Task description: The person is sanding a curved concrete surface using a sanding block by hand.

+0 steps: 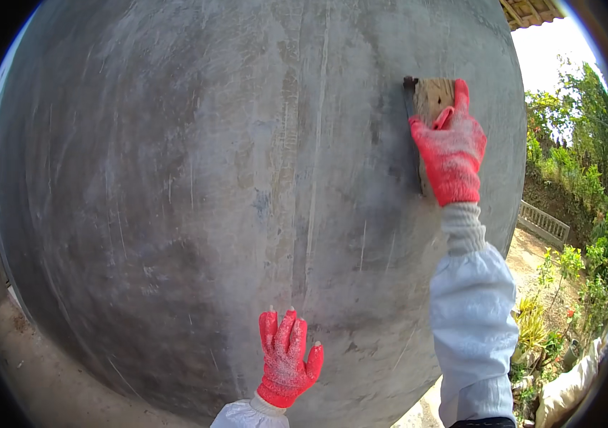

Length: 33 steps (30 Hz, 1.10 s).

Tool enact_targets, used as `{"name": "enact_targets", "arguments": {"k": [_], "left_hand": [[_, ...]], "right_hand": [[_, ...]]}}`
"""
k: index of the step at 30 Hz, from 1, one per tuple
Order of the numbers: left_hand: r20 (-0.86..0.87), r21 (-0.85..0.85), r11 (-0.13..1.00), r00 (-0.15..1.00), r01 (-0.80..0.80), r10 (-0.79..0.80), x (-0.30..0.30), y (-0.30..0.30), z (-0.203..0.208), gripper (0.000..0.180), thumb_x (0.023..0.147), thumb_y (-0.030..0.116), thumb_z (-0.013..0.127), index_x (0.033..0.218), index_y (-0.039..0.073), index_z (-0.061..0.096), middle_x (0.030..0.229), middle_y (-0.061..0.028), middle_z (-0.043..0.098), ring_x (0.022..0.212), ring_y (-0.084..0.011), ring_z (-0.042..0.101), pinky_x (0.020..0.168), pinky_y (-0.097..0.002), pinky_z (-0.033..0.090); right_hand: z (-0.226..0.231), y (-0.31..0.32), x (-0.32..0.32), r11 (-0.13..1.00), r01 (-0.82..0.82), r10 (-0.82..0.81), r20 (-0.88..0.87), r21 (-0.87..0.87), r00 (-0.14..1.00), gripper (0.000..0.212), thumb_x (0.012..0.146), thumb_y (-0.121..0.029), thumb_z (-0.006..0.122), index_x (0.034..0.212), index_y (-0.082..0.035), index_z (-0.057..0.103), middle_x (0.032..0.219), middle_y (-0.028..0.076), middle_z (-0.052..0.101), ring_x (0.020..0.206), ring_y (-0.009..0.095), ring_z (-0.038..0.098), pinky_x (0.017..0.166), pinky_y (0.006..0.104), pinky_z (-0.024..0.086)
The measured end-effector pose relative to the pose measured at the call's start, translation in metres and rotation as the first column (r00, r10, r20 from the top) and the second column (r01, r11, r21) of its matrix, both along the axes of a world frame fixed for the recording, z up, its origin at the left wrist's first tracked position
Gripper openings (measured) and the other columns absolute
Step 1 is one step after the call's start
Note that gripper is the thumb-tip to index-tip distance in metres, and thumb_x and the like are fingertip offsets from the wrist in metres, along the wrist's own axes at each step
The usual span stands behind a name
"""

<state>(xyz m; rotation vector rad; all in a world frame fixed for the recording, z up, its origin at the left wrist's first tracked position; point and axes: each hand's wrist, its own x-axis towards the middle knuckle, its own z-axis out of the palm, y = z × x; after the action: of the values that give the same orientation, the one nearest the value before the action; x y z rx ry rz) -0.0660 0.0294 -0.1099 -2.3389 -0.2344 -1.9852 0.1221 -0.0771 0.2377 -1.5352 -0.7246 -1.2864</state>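
A grey plastered wall [239,185] with pale scratches and faint upright streaks fills most of the head view. High on its right side, my right hand [453,153] in a red, dust-covered glove grips a wooden block [432,100] against the surface. A dark strip runs down the block's left edge, and the palm covers its lower right part. Lower down near the middle, my left hand [289,360], in a matching dusty glove, has its fingers spread in front of the wall. It holds nothing; whether it touches the plaster I cannot tell.
Past the wall's right edge are a low balustrade [544,225], trees [578,135] and garden plants [532,321]. A pale sack [568,385] lies at the lower right. Roof tiles [532,11] jut in at the top right. Dusty ground [54,371] shows at the lower left.
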Motion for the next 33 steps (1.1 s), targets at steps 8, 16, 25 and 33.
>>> {"name": "enact_targets", "arguments": {"k": [8, 16, 25, 33], "left_hand": [[0.065, -0.067, 0.998, 0.998, -0.018, 0.022, -0.028, -0.002, -0.007, 0.071, 0.086, 0.01, 0.066, 0.149, -0.004, 0.035, 0.154, -0.0265, 0.035, 0.143, -0.0531, 0.028, 0.115, -0.0643, 0.025], [0.011, -0.093, 0.996, 1.0, 0.0, 0.001, -0.048, -0.016, -0.01, 0.071, 0.085, 0.008, 0.067, 0.147, -0.005, 0.037, 0.153, -0.0263, 0.038, 0.143, -0.051, 0.03, 0.116, -0.0625, 0.025], [0.066, -0.132, 0.991, 0.998, -0.001, 0.01, -0.06, -0.02, -0.015, 0.069, 0.085, 0.007, 0.066, 0.147, -0.006, 0.037, 0.152, -0.0275, 0.038, 0.142, -0.052, 0.032, 0.116, -0.0622, 0.026], [0.036, -0.165, 0.986, 0.999, -0.023, 0.029, -0.052, -0.016, -0.021, 0.065, 0.085, 0.014, 0.071, 0.141, -0.004, 0.043, 0.148, -0.0254, 0.042, 0.139, -0.0504, 0.036, 0.114, -0.0636, 0.029]], "right_hand": [[-0.177, 0.03, -0.054, 0.989, -0.074, 0.074, 0.001, -0.125, 0.997, 0.104, 0.051, -0.017, 0.091, 0.142, -0.006, 0.043, 0.099, 0.012, 0.068, 0.094, 0.037, 0.063, 0.083, 0.043, 0.05], [-0.114, 0.04, -0.067, 0.976, -0.16, 0.174, 0.094, -0.145, 0.98, 0.101, 0.06, -0.017, 0.089, 0.147, -0.006, 0.04, 0.079, 0.003, 0.068, 0.084, 0.029, 0.067, 0.079, 0.0388, 0.053], [-0.208, 0.056, -0.106, 0.961, -0.137, 0.14, -0.005, -0.238, 0.99, 0.104, 0.05, -0.023, 0.093, 0.139, -0.004, 0.045, 0.105, 0.009, 0.068, 0.105, 0.031, 0.063, 0.103, 0.0414, 0.037], [-0.133, 0.067, -0.11, 0.947, -0.258, 0.274, 0.063, -0.189, 0.96, 0.101, 0.057, -0.018, 0.09, 0.144, -0.005, 0.042, 0.082, 0.006, 0.067, 0.091, 0.029, 0.064, 0.082, 0.0403, 0.048]]}}
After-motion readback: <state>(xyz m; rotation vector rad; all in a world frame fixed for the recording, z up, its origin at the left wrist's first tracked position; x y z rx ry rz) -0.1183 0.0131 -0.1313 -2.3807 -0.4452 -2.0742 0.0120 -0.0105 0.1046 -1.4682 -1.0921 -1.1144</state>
